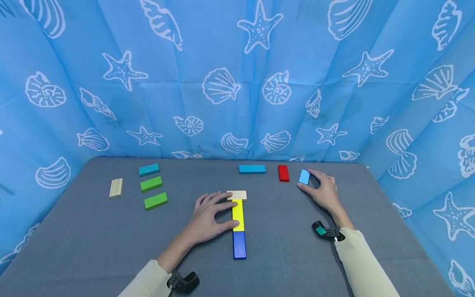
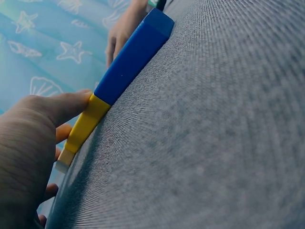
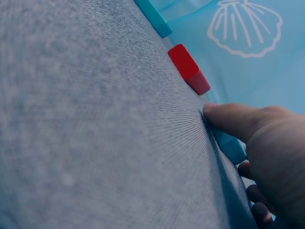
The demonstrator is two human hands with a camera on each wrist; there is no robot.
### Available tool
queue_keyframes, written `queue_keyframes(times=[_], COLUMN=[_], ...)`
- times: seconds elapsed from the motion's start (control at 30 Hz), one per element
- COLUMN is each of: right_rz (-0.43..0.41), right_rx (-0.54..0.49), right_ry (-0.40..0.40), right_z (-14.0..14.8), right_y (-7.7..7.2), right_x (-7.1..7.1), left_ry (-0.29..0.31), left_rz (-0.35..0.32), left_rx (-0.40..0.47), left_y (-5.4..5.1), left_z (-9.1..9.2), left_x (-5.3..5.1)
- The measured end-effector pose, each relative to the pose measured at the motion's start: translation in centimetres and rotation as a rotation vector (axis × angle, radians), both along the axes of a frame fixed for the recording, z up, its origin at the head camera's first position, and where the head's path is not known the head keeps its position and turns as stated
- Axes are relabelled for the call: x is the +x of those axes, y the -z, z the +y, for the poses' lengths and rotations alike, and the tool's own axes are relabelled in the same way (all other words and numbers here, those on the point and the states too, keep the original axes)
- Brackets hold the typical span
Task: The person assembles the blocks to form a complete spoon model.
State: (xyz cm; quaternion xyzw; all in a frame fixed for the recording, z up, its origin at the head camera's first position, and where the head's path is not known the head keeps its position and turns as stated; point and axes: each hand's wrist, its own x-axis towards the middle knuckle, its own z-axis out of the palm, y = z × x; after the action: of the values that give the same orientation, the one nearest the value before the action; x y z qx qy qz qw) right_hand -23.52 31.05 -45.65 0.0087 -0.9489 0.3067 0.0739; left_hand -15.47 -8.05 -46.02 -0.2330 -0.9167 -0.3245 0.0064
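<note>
My left hand (image 1: 208, 220) lies over a row of blocks with its fingers spread. Its thumb and a fingertip touch the yellow block (image 1: 238, 215), and another fingertip reaches the plain wood block (image 1: 240, 194) set crosswise at the row's far end. A dark blue block (image 1: 239, 245) continues the row at the near end, as the left wrist view also shows. Toward the back right, my right hand (image 1: 323, 192) pinches a light blue block (image 1: 304, 177) between thumb and finger, down at the cloth. The right wrist view shows this block (image 3: 231, 145) partly behind the thumb.
Left of the right hand lie a red block (image 1: 283, 173) and a teal block (image 1: 252, 169). Farther left are another teal block (image 1: 149, 169), two green blocks (image 1: 151, 184) and a plain wood block (image 1: 116, 188). Grey cloth (image 1: 282, 264) covers the table; a blue curtain (image 1: 230, 53) hangs behind.
</note>
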Motion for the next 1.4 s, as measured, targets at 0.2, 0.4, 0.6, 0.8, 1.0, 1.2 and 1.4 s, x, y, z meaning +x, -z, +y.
queue_keyframes(times=[0.2, 0.4, 0.6, 0.8, 1.0, 1.2, 1.4], right_rz=[0.010, 0.024, 0.013, 0.002, -0.005, 0.004, 0.011], right_rx=[0.003, 0.009, 0.013, 0.015, 0.021, 0.020, 0.014], right_ry=[0.015, 0.026, 0.038, 0.042, 0.039, 0.035, 0.031], right_z=[-0.14, -0.18, -0.37, -0.47, -0.44, -0.41, -0.27], right_y=[0.30, 0.53, 0.15, -0.07, -0.02, 0.04, 0.17], right_x=[-0.09, -0.30, -0.16, 0.04, 0.00, -0.09, -0.10], left_ry=[0.005, 0.005, 0.009, 0.006, 0.006, 0.000, -0.005], left_rz=[0.000, 0.013, 0.030, 0.022, 0.014, 0.015, 0.010], left_rx=[0.006, 0.003, 0.005, 0.010, 0.009, 0.004, 0.002], left_y=[0.05, 0.29, 0.35, 0.33, 0.32, 0.32, 0.20], left_z=[-0.08, -0.17, -0.20, -0.19, -0.14, -0.10, -0.03], left_x=[0.04, -0.05, -0.18, -0.17, -0.11, -0.12, -0.04])
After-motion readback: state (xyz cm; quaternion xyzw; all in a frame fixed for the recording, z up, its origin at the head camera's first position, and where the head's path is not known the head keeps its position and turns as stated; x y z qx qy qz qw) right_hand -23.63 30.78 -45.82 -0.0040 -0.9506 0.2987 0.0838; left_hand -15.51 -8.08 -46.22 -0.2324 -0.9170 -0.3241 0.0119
